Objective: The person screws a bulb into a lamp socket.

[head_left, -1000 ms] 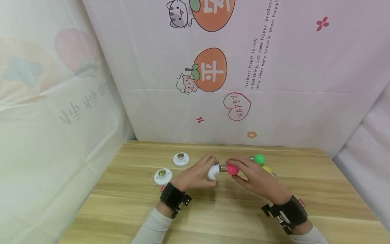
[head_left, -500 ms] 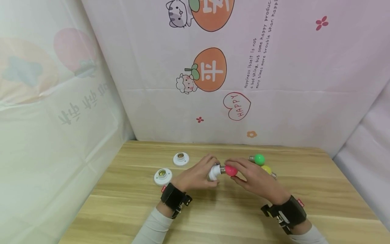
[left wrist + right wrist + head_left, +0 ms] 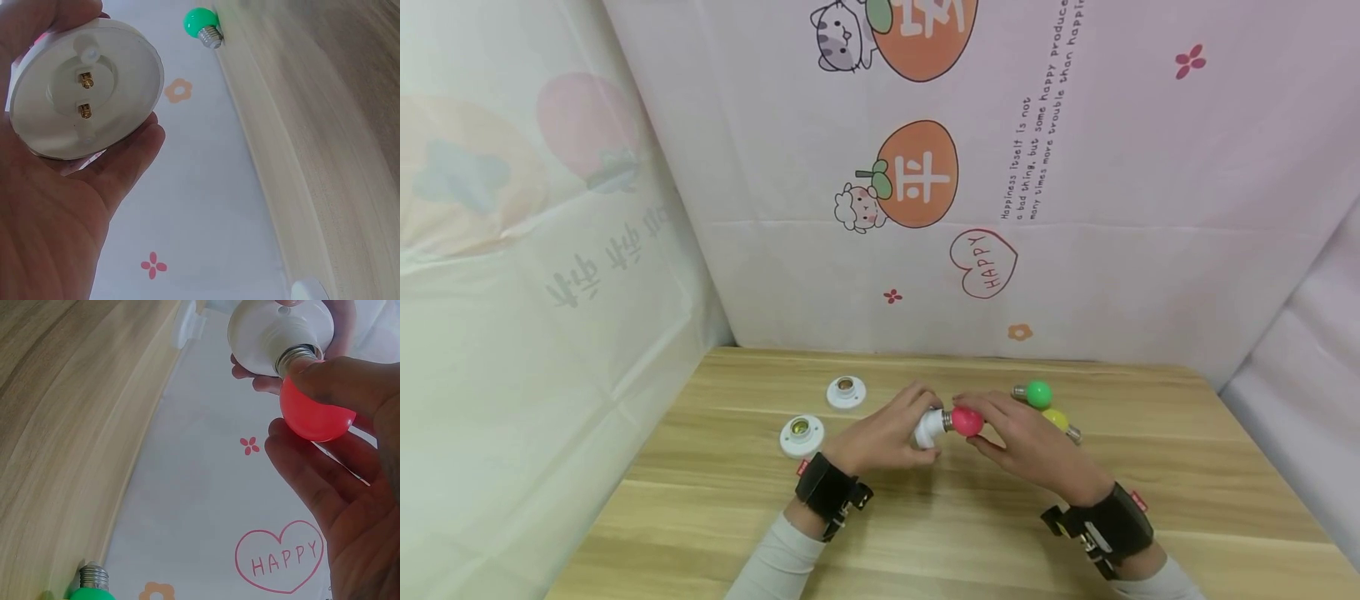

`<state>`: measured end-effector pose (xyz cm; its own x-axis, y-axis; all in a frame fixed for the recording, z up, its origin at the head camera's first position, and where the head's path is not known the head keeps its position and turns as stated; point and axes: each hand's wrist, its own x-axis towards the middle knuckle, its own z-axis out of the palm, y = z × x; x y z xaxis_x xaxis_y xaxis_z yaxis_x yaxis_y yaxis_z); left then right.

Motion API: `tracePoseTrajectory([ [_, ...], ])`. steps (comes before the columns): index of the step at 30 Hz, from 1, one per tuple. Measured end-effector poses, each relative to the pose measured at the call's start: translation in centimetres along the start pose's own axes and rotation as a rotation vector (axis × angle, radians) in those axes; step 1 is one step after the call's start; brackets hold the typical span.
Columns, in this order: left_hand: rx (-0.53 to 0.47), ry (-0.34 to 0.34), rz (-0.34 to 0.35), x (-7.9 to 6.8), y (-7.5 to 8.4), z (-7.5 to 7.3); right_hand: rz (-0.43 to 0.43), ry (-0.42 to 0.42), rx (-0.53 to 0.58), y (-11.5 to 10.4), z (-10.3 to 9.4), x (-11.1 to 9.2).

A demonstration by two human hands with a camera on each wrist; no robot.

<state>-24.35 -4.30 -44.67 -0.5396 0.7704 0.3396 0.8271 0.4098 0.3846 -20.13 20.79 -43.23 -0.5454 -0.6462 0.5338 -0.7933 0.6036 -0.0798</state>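
My left hand grips a round white lamp socket by its rim, tilted so its opening faces right. In the left wrist view the underside of this lamp socket shows, with two brass terminals. My right hand holds a red light bulb between thumb and fingers. The bulb's metal screw base meets the socket's mouth, with part of its thread still visible outside. Both things are held above the table.
Two more white lamp sockets lie face up on the wooden table at the left. A green bulb and a yellow bulb lie behind my right hand. A printed cloth hangs at the back.
The red bulb has moved slightly left against the socket, and less of its thread shows. My right fingers have shifted a little with it; the left hand is nearly still.
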Motion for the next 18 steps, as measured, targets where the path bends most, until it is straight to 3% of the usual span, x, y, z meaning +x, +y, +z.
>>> tracePoseTrajectory([
  [18, 0.015, 0.011, 0.015, -0.01, 0.53, 0.02, -0.021, 0.05, -0.003, -0.27, 0.22, 0.05],
])
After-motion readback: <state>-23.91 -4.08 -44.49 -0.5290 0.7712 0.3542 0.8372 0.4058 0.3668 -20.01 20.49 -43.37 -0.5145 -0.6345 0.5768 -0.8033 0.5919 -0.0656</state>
